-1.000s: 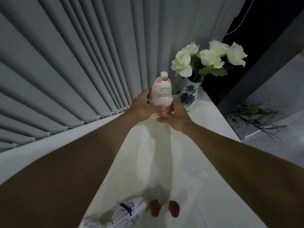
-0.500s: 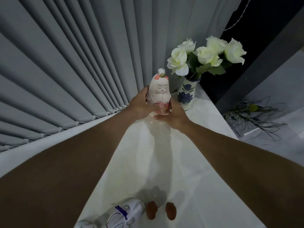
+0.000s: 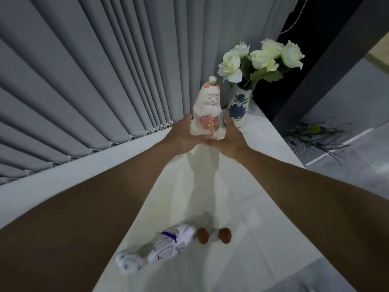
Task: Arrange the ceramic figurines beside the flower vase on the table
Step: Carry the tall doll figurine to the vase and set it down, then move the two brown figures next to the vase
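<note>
A white ceramic doll figurine (image 3: 208, 108) with a pink flower on its front stands upright at the far end of the white table (image 3: 248, 186), just left of the blue-flowered vase (image 3: 239, 108) of white roses (image 3: 261, 60). My left hand (image 3: 183, 135) and my right hand (image 3: 230, 138) cup its base from either side, thumbs meeting in front. Near me a second white figurine (image 3: 168, 247) with purple cord lies on its side. Beside it sit two small brown pieces (image 3: 213, 234).
Grey pleated blinds (image 3: 105, 81) hang along the table's left edge, above a white ledge. The table's right edge drops to a grey floor, where a dark plant sprig (image 3: 315, 138) lies. A dark post stands behind the vase.
The doll figurine now stands lower, with its whole base showing on the table. My fingers have spread apart from its front toward its sides.
</note>
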`<state>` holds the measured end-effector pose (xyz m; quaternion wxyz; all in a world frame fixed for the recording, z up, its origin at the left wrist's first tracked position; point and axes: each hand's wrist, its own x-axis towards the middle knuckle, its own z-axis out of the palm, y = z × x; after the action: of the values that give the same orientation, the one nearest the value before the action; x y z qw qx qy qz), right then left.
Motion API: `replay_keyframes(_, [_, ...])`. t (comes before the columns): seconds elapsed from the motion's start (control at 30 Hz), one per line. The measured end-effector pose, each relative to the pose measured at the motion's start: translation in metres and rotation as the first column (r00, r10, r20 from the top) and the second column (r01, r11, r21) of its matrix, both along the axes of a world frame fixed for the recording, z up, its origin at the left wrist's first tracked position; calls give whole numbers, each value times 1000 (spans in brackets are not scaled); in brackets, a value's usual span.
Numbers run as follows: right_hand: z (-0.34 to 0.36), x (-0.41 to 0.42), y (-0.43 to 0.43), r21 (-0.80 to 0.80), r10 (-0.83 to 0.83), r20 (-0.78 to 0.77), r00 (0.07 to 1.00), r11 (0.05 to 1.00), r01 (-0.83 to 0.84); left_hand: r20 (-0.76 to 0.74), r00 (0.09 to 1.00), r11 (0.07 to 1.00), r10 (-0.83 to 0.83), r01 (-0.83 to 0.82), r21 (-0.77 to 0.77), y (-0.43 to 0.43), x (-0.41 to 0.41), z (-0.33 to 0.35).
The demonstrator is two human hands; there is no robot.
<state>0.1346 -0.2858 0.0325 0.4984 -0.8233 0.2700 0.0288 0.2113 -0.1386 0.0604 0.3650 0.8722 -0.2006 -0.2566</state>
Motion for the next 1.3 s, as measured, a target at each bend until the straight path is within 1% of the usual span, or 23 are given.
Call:
replay_keyframes(0.07, [6, -19, 9, -18, -15, 28, 999, 1000, 16, -19, 1000, 999, -26, 26, 27, 15, -21, 3])
replay_keyframes(0.13, [6, -41, 18, -62, -14, 38, 999, 998, 16, -40, 997, 992, -70, 74, 98, 30, -42, 5])
replay_keyframes(0.23, [3, -78, 30, -129, 12, -27, 1000, 992, -15, -62, 980, 965, -190, 198, 174, 50, -77, 5])
replay_keyframes(0.37, [-9, -126, 38, -141, 90, -125, 988, 984, -107, -122, 934, 899, -335, 356, 255, 63, -121, 1])
replay_keyframes(0.47, [-20, -157, 39, -101, 115, -159, 981, 986, -132, -164, 891, 825, -424, 455, 335, 69, -146, -10])
replay_keyframes(0.57, [-31, -188, 40, -50, 159, -191, 969, 984, -171, -149, 861, 747, -486, 498, 441, 73, -167, -25])
replay_keyframes(0.67, [-44, -212, 43, -46, 251, -269, 930, 961, -273, -111, 838, 690, -534, 508, 516, 76, -184, -39])
replay_keyframes(0.77, [-54, -223, 50, -129, 332, -282, 900, 917, -378, -30, 817, 660, -575, 486, 572, 76, -192, -53])
replay_keyframes(0.87, [-62, -224, 55, -185, 338, -192, 921, 909, -372, 48, 816, 685, -576, 450, 572, 72, -195, -61])
replay_keyframes(0.97, [-71, -219, 52, -174, 355, -161, 921, 908, -381, 52, 851, 742, -522, 423, 520, 66, -191, -64])
replay_keyframes(1.13, [-72, -207, 32, -72, 209, -112, 971, 973, -218, 33, 957, 922, -287, 267, 281, 47, -172, -64])
replay_keyframes(1.2, [-71, -198, 20, -64, 144, -93, 985, 987, -151, 31, 980, 965, -199, 190, 182, 35, -160, -65])
replay_keyframes(1.3, [-72, -178, -1, -51, 42, -69, 997, 998, -46, 23, 997, 996, -78, 76, 55, 16, -139, -69])
